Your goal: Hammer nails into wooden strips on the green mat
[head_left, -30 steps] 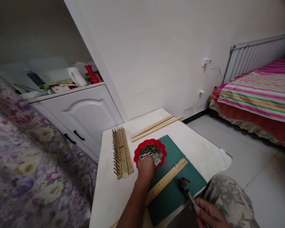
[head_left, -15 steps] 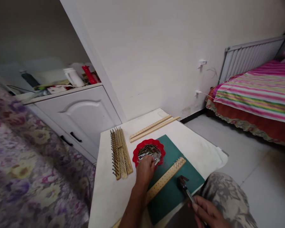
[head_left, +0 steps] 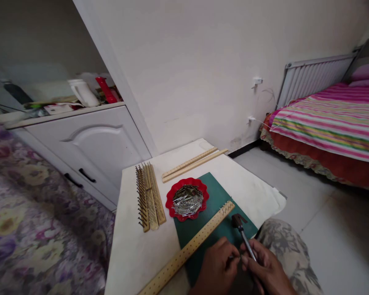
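Observation:
My right hand (head_left: 264,262) is wrapped round the handle of a claw hammer (head_left: 240,223), its dark head raised over the green mat (head_left: 203,229). Close beside it, my left hand (head_left: 219,262) has its fingertips pinched together; what they hold is too small to make out. A long wooden strip (head_left: 187,250) with rows of holes lies slantwise across the mat, with several nails (head_left: 226,208) standing in its far end. Just behind the strip, a red scalloped bowl (head_left: 169,200) holds a heap of loose nails (head_left: 187,200).
Nail-studded wooden strips (head_left: 150,200) lie at the left of the white table (head_left: 126,250). Two more strips (head_left: 193,165) rest along its back. A white cabinet (head_left: 95,143) stands behind left, a striped bed (head_left: 326,110) at right. My knee (head_left: 285,246) is by the table's edge.
My left hand has left the bowl of nails and come back toward me, beside my right hand. The hammer stays in my right hand. The view has shifted slightly.

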A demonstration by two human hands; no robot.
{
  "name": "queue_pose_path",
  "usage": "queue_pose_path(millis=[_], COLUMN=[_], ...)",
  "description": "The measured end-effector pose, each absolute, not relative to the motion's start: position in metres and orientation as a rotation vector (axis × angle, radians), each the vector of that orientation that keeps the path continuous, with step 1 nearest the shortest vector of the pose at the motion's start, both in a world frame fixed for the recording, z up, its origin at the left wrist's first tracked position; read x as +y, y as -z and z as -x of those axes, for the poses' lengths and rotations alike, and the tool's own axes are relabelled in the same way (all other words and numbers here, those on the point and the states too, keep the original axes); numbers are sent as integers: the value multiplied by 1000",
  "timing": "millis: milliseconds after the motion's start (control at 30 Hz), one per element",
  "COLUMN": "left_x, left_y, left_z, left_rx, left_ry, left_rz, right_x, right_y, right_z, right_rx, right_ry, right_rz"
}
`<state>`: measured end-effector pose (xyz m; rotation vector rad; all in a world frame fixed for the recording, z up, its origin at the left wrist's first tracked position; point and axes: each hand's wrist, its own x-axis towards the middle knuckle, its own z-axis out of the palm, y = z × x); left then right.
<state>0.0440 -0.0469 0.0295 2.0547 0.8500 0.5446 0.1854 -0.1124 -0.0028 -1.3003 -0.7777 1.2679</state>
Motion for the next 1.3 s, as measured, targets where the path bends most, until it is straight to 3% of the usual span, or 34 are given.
queue_pose_path(millis=[200,367,533,733,1300], left_x=[-47,-54,-41,6,21], left_y=[1,15,-5,-33,-17], left_z=[-58,-65,-57,-48,-62], left_rx=[830,851,908,1182,1282], left_ry=[-664,-726,-841,-1011,-984], left_rz=[-1155,-932,-1114,-1781,-2102], right_x=[-112,-110,-111,-115,-118], right_y=[0,3,5,7,8], right_z=[-184,-183,-183,-186,-183], right_rx=[-699,-653,-694,-720,-753], right_ry=[-1293,-1259,-1247,-1271,-1342], right_rz=[1197,1159,1229,1295,1309])
